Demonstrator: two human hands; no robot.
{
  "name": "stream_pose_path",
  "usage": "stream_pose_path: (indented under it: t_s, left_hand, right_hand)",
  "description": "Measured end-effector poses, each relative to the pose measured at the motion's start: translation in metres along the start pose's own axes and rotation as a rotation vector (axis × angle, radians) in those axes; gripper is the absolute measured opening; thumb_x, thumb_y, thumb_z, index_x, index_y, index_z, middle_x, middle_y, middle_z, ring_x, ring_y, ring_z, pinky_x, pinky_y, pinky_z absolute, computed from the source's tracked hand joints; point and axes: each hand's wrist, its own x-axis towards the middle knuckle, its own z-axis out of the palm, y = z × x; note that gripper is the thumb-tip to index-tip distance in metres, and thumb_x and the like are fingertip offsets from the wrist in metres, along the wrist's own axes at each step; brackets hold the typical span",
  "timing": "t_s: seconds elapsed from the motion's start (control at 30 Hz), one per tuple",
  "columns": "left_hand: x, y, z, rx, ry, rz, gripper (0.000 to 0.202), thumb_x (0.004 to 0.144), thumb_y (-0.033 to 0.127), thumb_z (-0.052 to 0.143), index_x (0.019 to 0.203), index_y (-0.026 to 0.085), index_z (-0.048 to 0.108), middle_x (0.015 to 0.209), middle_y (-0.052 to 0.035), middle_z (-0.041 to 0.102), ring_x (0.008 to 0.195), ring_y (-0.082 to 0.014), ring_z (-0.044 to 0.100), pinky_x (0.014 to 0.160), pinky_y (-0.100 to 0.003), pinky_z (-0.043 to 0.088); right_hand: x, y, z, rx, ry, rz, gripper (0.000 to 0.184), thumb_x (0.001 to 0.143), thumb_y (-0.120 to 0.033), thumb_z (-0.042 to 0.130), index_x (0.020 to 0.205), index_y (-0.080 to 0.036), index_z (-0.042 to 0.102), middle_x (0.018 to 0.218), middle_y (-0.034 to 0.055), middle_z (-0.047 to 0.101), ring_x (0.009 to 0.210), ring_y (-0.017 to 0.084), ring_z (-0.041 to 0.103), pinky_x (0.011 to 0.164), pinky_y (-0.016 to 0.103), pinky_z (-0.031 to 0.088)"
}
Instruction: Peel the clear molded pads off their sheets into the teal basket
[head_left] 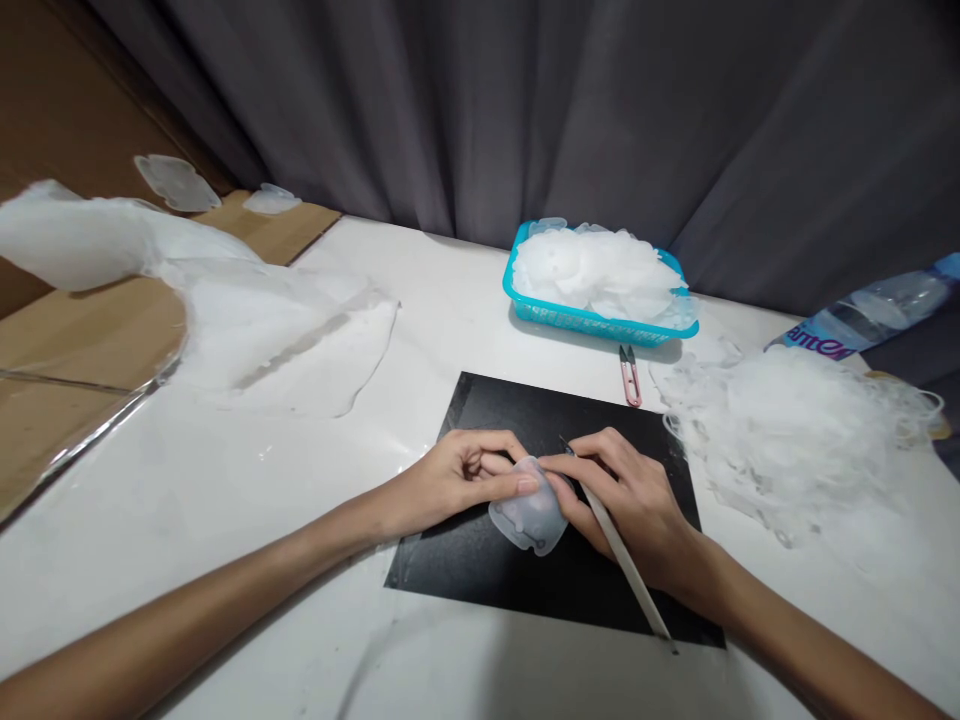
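My left hand (487,472) pinches a small translucent, soft-looking plastic piece (531,525) between thumb and fingers. The piece is rounded, with a small notch at its lower edge, and is held over a black cutting mat (480,570). A slim craft knife (626,560) with a pale handle rests across my right hand (626,495), its dark pointed tip facing away from me. Fingertips of my right hand also meet the right edge of the piece, so both hands are closed and close together. Some of the right fingers are hidden under the piece.
Behind the mat stands a blue basket (600,331) heaped with translucent pieces. Pink-handled thread snips (631,380) lie before it. At right are a pile of clear scraps (802,440) and a plastic bottle (870,315). Translucent sheeting (247,310) spreads over cardboard (90,335) at left.
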Motion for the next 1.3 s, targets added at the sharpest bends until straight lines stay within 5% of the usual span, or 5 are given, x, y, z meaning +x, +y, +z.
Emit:
stream_pose_path:
  t_s: [0.27,0.5,0.67,1.3]
  left_hand:
    - [0.001,0.000,0.000,0.018,0.020,0.008,0.021,0.094,0.035,0.073,0.094,0.014,0.069,0.078,-0.0021,0.076,0.070,-0.0134,0.067,0.069,-0.024,0.050]
    - [0.001,0.004,0.001,0.037,0.078,0.003,0.024,0.096,0.039,0.070,0.097,0.015,0.064,0.071,0.0019,0.069,0.064,-0.0108,0.059,0.064,-0.022,0.042]
    - [0.001,0.006,0.002,0.076,0.096,0.017,0.026,0.097,0.042,0.068,0.099,0.017,0.061,0.066,0.0043,0.062,0.059,-0.0104,0.053,0.060,-0.022,0.037]
    - [0.001,0.006,-0.002,-0.047,0.108,0.100,0.023,0.097,0.031,0.071,0.100,0.018,0.053,0.083,0.0009,0.072,0.072,-0.0092,0.064,0.067,-0.019,0.042]
  right_hand:
    - [-0.001,0.003,0.005,0.119,0.070,0.086,0.012,0.098,-0.020,0.063,0.107,-0.017,0.070,0.091,0.0066,0.063,0.082,0.017,0.065,0.069,0.028,0.055]
    - [-0.009,0.013,0.009,0.352,0.036,0.187,0.026,0.101,-0.017,0.044,0.103,-0.018,0.070,0.087,0.0054,0.061,0.080,0.018,0.061,0.072,0.033,0.052]
    - [-0.007,0.012,0.012,0.348,0.047,0.220,0.014,0.097,-0.018,0.054,0.095,-0.020,0.068,0.084,0.0038,0.059,0.076,0.016,0.059,0.068,0.030,0.051]
    - [-0.004,0.012,0.015,0.462,0.063,0.292,0.006,0.096,-0.020,0.061,0.092,-0.020,0.065,0.083,0.0020,0.057,0.076,0.016,0.057,0.071,0.029,0.049]
